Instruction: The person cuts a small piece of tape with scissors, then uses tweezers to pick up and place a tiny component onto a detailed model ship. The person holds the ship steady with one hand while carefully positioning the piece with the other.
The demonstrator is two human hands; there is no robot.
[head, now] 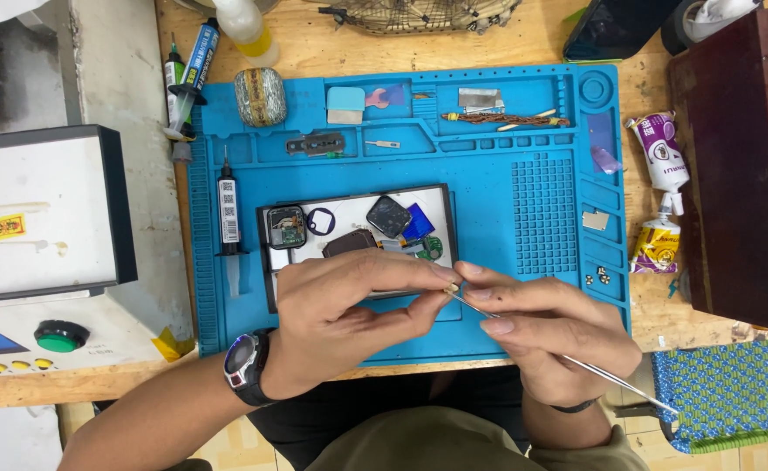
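Pinching a tiny pale part point(453, 286) between thumb and forefinger, the left hand point(340, 318) meets the right hand point(545, 327) just above the near edge of a blue silicone repair mat point(541, 201); the left grip is closed on the part, which is too small to identify. The right hand holds slim metal tweezers point(576, 360), its grip closed on their shaft, with the tips at the small part and the long tail running back past the wrist toward the lower right. A dark wristwatch point(244, 366) sits on the left wrist. Just beyond the fingers lies a shallow white tray with a dark rim point(269, 262), holding an opened smartwatch body point(286, 227), a dark square screen point(389, 215), a ring-shaped gasket point(320, 221) and other small parts. Left of the tray, a black glue syringe point(228, 214) lies on the mat. Along the mat's far compartments rest a roll of patterned tape point(259, 97), a pale blue scraper point(345, 104) and a bundle of copper-coloured wire point(501, 118). Off the mat's right edge, two squeezed tubes point(661, 187) lie on the wooden worktop point(314, 39), near a dark red box point(741, 166). At the left stands a white machine point(35, 227) with a green button point(61, 336).
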